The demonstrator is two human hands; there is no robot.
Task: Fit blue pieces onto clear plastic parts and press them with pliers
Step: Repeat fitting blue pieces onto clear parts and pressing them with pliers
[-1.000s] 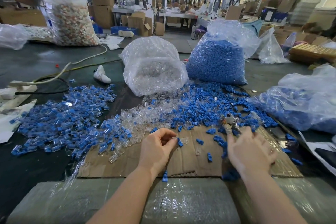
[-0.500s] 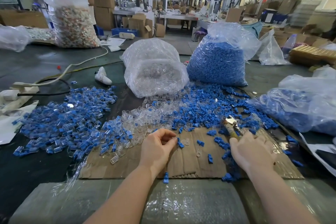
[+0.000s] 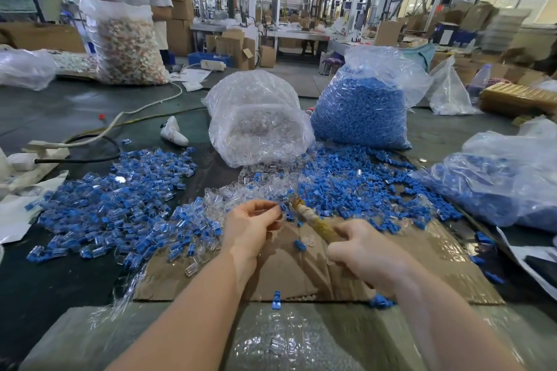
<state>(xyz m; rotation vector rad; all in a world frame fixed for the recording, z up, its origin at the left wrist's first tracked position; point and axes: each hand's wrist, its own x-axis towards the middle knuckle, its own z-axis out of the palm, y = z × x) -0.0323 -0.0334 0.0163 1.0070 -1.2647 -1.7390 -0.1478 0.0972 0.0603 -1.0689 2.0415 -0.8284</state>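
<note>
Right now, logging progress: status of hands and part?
Left hand pinching clear part. Right hand gripping pliers, nose at part. Nothing blocking.

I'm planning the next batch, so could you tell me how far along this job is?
Done: a pile of fitted pieces lies at left. In hand: the left hand pinches a part while the right hand brings the pliers to it. Left: the loose blue pieces and two nearly full bags.

We curl our left hand (image 3: 251, 227) with fingertips pinched together, and our right hand (image 3: 366, 253) makes a tight fist beside it.
</note>
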